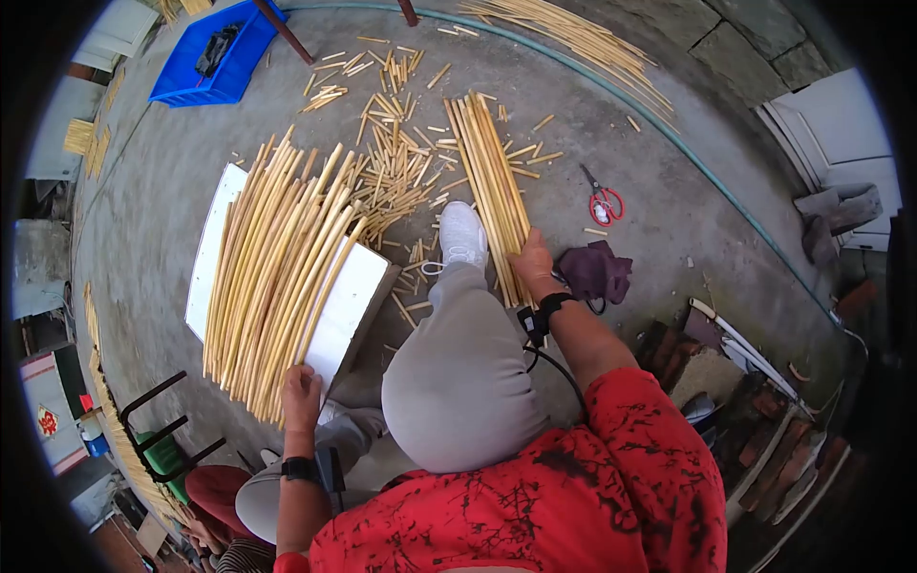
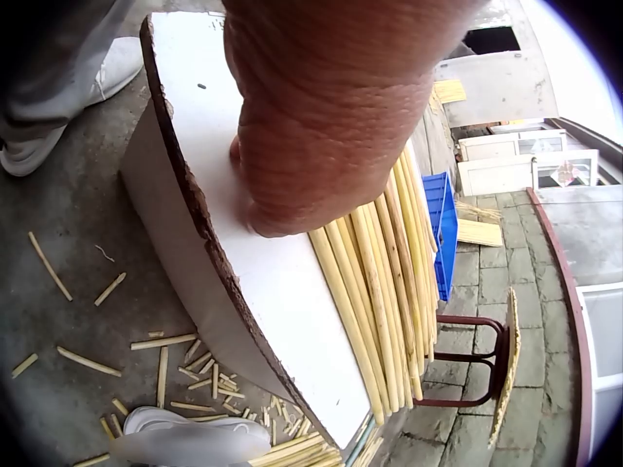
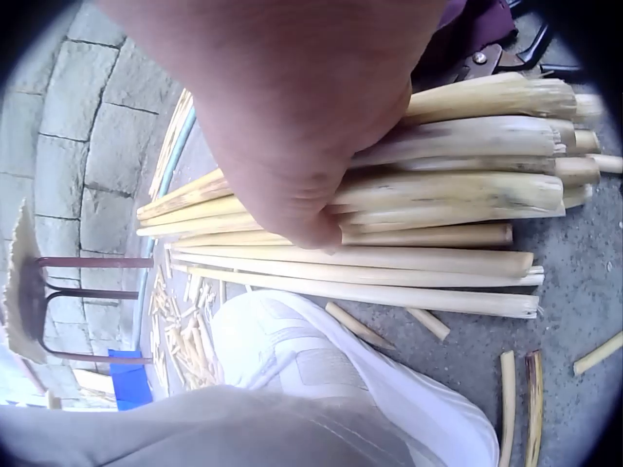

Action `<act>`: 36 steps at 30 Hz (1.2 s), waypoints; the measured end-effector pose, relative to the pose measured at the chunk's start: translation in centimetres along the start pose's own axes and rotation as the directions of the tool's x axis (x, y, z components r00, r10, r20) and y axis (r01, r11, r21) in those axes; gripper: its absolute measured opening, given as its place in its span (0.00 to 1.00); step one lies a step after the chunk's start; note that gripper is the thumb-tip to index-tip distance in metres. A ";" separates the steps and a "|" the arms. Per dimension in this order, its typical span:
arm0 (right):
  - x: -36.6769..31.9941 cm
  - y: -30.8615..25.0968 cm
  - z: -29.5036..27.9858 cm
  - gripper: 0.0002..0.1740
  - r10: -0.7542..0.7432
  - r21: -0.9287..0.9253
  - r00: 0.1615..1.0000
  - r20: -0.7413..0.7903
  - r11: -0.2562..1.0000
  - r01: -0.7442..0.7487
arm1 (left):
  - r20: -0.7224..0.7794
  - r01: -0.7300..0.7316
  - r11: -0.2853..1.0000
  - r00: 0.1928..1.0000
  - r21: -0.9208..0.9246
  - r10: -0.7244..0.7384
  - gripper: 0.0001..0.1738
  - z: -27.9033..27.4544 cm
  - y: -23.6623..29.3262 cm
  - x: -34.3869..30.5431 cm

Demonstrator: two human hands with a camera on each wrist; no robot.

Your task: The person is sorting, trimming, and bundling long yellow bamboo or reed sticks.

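Holding stalks [image 1: 490, 181]; black bundle [image 1: 218, 50] in crate [image 1: 222, 93]

The left grip [image 1: 303, 393] lies at the near ends of slender yellow plant stalks [image 1: 272, 277] on the white flat tabletop [image 1: 351, 294]; the right grip [image 1: 533, 260] holds a straight pale-yellow stalk bundle [image 1: 487, 172] beside the white laced shoe [image 1: 462, 232].

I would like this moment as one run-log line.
left hand: at near ends of stalks on white panel; right hand: grips stalk bundle on floor; scissors: right of bundle
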State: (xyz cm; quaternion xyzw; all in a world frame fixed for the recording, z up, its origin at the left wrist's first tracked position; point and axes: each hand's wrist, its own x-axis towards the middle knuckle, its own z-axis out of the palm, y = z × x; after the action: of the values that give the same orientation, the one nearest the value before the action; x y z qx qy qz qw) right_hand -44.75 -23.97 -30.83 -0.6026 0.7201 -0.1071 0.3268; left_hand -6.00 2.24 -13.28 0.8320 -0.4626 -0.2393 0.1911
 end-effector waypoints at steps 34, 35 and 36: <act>-1.8 -12.0 -34.7 0.25 -0.218 0.162 0.965 0.147 0.967 0.194 | 0.376 -0.111 0.980 0.926 0.166 0.041 0.24 -3.7 1.4 2.8; -3.2 -16.1 -36.8 0.25 -0.284 0.150 0.951 0.118 0.952 0.266 | 0.401 -0.154 0.966 0.914 0.206 0.061 0.23 -3.6 1.6 2.6; -5.2 -20.3 -38.3 0.24 -0.354 0.145 0.931 0.088 0.929 0.340 | 0.427 -0.196 0.949 0.901 0.245 0.075 0.23 -3.6 1.7 2.3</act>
State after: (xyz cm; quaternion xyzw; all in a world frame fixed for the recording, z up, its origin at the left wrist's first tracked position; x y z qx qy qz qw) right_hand -51.21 -33.42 11.35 -0.7035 0.5742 -0.1750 0.3804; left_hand -4.06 -0.27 -9.96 0.7467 -0.5791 -0.3269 -0.0151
